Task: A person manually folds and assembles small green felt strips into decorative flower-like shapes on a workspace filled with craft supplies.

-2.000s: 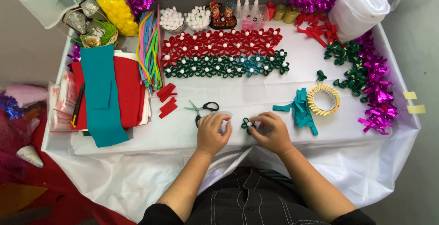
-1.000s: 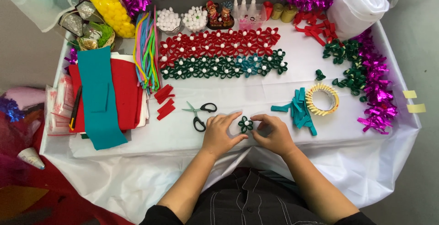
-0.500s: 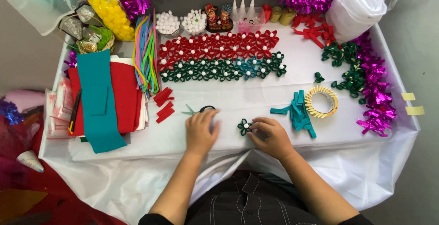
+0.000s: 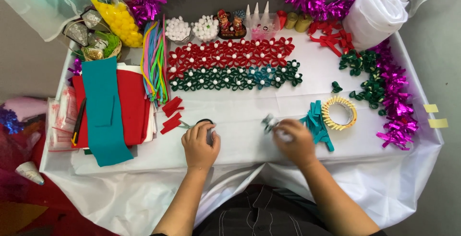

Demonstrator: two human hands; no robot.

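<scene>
Left hand: your left hand [image 4: 200,145] is curled over the scissors [image 4: 204,122] on the table [image 4: 240,140]; only their dark handle loop shows past the knuckles, and you cannot tell whether the grip has closed.
Right hand: your right hand [image 4: 294,142] is blurred; its fingers pinch a small flower [image 4: 269,123] just above the table, beside the teal strips [image 4: 318,123].
Risk, flower: a loose pinch could let the looped petals spring open or the piece drop.
Risk, scissors: blades hidden under the hand may snag the thin white cover.
Risk, reach: a sweeping wrist could scatter the strips or the tape ring [image 4: 339,113].
Materials: red flowers [image 4: 230,53] and green flowers [image 4: 235,77] are looped petals with white bead centres; felt sheets [image 4: 108,106] are flat and matte; tinsel [image 4: 396,106] is shiny and bristly.
</scene>
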